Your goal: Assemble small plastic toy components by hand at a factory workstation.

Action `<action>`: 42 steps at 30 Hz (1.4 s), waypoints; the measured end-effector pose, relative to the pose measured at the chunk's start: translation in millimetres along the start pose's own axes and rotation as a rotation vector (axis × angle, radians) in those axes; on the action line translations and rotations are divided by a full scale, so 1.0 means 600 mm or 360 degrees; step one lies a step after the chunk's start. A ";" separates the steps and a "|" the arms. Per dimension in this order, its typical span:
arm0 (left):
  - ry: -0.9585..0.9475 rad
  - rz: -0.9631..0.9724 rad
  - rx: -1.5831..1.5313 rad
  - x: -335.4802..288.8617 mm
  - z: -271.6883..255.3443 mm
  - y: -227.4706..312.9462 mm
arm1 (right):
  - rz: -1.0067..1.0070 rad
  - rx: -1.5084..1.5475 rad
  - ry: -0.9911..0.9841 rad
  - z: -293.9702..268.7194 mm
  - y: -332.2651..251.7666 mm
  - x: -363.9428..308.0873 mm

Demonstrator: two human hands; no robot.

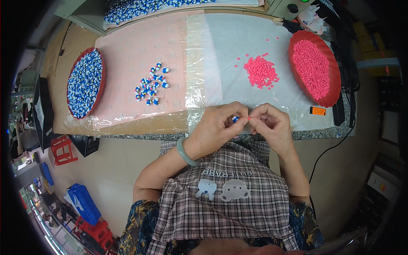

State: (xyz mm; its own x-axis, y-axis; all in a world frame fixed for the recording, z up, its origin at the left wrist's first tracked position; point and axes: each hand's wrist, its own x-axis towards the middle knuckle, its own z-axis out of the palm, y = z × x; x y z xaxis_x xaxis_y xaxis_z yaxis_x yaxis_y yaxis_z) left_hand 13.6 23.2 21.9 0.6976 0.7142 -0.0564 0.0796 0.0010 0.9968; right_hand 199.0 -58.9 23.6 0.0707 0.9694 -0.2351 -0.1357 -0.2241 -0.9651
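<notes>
Pinching a small blue-and-white piece (234, 119) in a narrow grip, the left hand (216, 127) meets the right hand (270, 123) at the near edge of the tabletop (127, 55); the right grip is narrow too, closed on a tiny pink piece (249, 117) that touches the blue one. Farther off lie a loose blue-and-white heap (151, 83) to the left and a pink heap (260, 71) to the right. A red tray of blue pieces (86, 83) stands at far left, a red tray of pink pieces (313, 68) at far right.
</notes>
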 end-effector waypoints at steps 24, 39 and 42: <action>-0.0404 -0.0378 -0.0686 0.006 -0.021 -0.013 | -0.0891 -0.0950 0.0108 0.006 -0.018 0.000; 0.0012 -0.0320 -0.0700 -0.009 -0.055 -0.016 | -0.0580 -0.1513 -0.0190 -0.003 -0.003 0.006; -0.0016 -0.0340 -0.0732 -0.011 -0.058 -0.019 | -0.0705 -0.1599 -0.0180 0.003 -0.003 0.008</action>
State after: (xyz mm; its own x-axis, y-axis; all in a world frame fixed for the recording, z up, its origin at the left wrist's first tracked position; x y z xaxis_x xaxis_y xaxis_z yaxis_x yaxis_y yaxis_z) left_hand -16.7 42.8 12.7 0.7069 0.6579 -0.2599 -0.0993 0.4561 0.8843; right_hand 197.8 -53.7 24.6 -0.1830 0.9761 0.1172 0.7479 0.2156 -0.6278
